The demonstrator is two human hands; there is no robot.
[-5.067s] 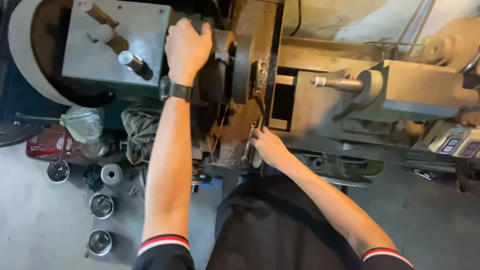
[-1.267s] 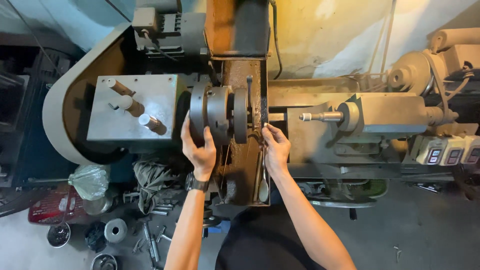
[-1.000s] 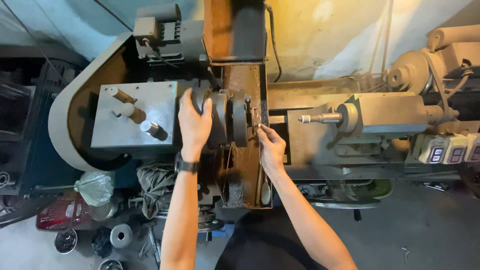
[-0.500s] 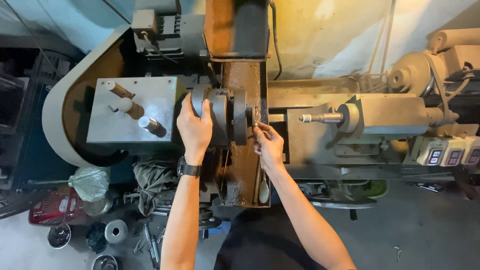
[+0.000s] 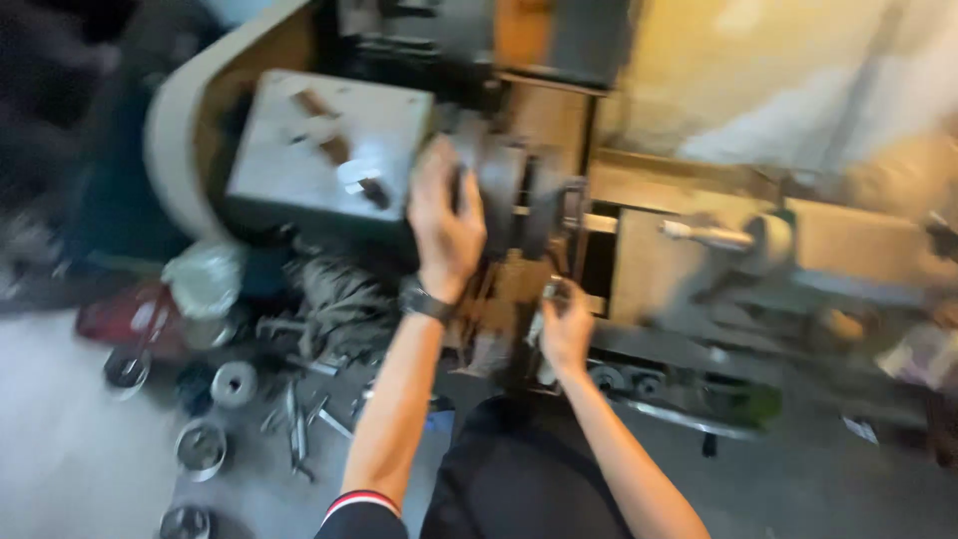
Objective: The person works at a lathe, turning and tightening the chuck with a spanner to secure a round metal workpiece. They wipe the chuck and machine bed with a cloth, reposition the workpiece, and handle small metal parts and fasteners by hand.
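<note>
Chuck (image 5: 504,195), its axis running left to right along the lathe (image 5: 699,269), sits under the left hand (image 5: 446,220), which is spread and clamped over its rim, while the right hand (image 5: 567,324), nearer the person, pinches a small tool (image 5: 552,291) just below its face.

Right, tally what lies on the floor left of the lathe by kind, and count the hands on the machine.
Round metal rings or discs: 4, one at
White plastic bag: 1
Red flat item: 1
Pile of loose metal tools: 1, too blurred to count singly
Hands: 2, left hand on the chuck, right hand lower down
Total: 9
</note>
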